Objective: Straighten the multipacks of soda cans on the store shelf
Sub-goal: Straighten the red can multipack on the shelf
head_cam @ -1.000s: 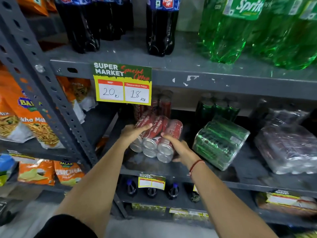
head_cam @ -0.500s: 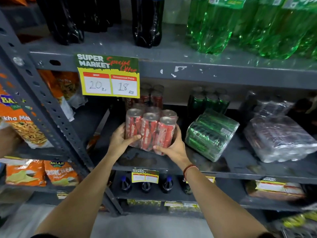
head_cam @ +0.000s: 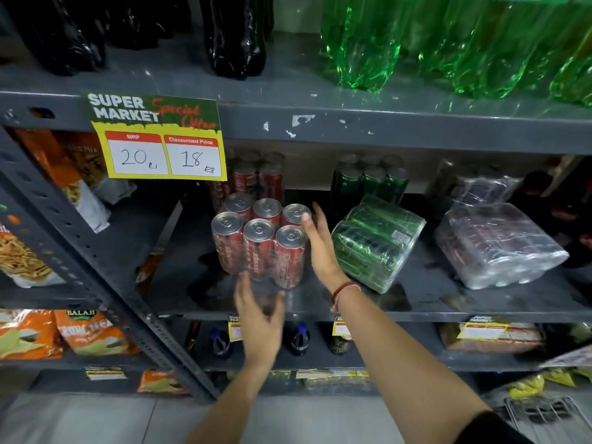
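A shrink-wrapped multipack of red soda cans (head_cam: 260, 241) stands upright on the grey middle shelf (head_cam: 416, 302), tops facing up. My right hand (head_cam: 320, 248) rests flat against the pack's right side, fingers spread. In front of the pack, my left hand (head_cam: 259, 309) hangs open and blurred, holding nothing. To the right, a green can multipack (head_cam: 376, 241) lies tipped on its side. Further right lies a dark multipack in clear wrap (head_cam: 493, 245), also on its side.
More red cans (head_cam: 256, 177) and green cans (head_cam: 368, 181) stand at the back of the shelf. A yellow price sign (head_cam: 160, 145) hangs from the upper shelf edge. Dark and green bottles (head_cam: 416, 36) stand above. Snack bags (head_cam: 54, 187) fill the left bay.
The red multipack went from lying tilted in both hands to standing upright on the shelf. My left hand has let go and drawn back toward me; my right hand stays at its side.
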Tool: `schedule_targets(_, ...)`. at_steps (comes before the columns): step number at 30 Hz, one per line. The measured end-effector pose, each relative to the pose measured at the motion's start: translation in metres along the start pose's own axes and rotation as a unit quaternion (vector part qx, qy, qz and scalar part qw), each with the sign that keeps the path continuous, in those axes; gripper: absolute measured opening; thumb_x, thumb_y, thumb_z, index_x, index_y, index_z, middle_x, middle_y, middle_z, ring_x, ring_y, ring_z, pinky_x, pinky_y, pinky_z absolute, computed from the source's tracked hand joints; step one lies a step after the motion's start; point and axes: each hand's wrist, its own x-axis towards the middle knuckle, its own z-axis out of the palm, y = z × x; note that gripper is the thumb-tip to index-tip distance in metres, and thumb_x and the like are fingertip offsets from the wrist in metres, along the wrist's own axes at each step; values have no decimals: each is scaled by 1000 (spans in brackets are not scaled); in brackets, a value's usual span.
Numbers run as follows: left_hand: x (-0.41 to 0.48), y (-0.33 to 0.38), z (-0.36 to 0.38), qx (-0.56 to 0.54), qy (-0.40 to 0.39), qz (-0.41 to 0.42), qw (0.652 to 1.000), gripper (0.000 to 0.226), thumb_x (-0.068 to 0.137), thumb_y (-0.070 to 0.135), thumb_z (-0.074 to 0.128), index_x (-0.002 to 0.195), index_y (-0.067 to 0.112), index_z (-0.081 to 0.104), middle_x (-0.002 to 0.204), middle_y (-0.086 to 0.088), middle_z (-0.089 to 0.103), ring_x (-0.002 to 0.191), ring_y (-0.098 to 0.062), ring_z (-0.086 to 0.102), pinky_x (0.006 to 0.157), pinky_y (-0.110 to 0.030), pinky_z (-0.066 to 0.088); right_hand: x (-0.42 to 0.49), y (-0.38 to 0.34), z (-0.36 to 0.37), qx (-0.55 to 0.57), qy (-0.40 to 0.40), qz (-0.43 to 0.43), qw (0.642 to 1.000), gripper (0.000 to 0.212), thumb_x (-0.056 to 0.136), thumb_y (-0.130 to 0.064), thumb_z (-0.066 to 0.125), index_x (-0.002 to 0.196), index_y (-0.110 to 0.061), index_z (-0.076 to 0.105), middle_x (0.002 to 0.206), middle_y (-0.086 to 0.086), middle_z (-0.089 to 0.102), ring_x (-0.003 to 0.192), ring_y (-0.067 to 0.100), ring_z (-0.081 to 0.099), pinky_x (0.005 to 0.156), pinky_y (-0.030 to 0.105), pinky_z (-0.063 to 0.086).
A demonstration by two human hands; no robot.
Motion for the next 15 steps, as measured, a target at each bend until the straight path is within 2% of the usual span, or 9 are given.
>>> schedule_targets(2,-2,8,17,20,-35,11,999,104,74,47,68,151,17,5,161,-8,5,142,-12,9,113,-35,17,12,-5,-6,1,-25,14,1000,59,94,-49,42,145,-20,34,137,-3,48,124,10,47,95,17,37)
schedule_targets(4,4,16,26,32,-59,-9,998,116,72,41,75,150,17,-8,160,-7,-12,134,-4,0,110,-31,16,18,-6,-11,-12,-49,19,999,56,94,-52,41,137,-17,46,128,-4,55,110,1,55,83,9,40)
schedule_targets(5,5,19,28,30,-63,-17,997,120,72,39,76,149,17,-13,159,-7,-17,133,-4,-3,112,-32,17,19,-5,-12,-17,-53,18,998,59,91,-58,42,134,-17,50,127,-4,58,107,-2,55,86,12,41)
schedule_targets(8,11,17,27,25,-71,-13,997,129,68,39,80,146,17,-20,157,-9,-24,137,-8,-12,114,-35,13,11,3,-12,-30,-26,18,999,78,76,-77,46,130,-21,52,129,0,60,117,11,56,101,31,42)
schedule_targets(10,23,10,20,19,-72,-15,997,134,62,39,84,148,18,-16,160,-12,-13,145,-17,-5,115,-35,10,-2,10,-9,-45,-6,-8,999,71,78,-73,47,126,-21,51,128,3,59,118,16,55,102,32,42)
schedule_targets(11,30,7,13,3,-74,-17,997,135,57,40,87,150,20,-9,161,-14,2,147,-21,8,117,-38,15,-10,13,-6,-56,4,-24,998,64,81,-68,47,124,-20,51,127,3,58,117,16,54,102,33,42)
schedule_targets(12,39,4,4,-20,-73,-17,997,131,52,42,88,150,21,2,157,-13,22,143,-22,27,116,-39,27,-19,17,-1,-63,15,-44,997,62,82,-66,47,123,-20,50,126,3,56,116,15,54,103,33,42)
schedule_targets(13,48,1,-8,-37,-75,-19,996,126,48,45,89,147,20,15,148,-9,42,133,-20,45,107,-33,41,-30,21,6,-63,25,-62,996,61,80,-67,47,122,-22,49,123,1,54,114,11,53,103,31,41)
schedule_targets(15,70,-6,-39,-27,-112,-32,993,122,35,57,86,138,15,36,128,-6,60,112,-17,59,89,-21,47,-55,27,26,-37,32,-94,994,65,77,-70,50,124,-25,46,119,-3,50,113,2,52,101,24,42)
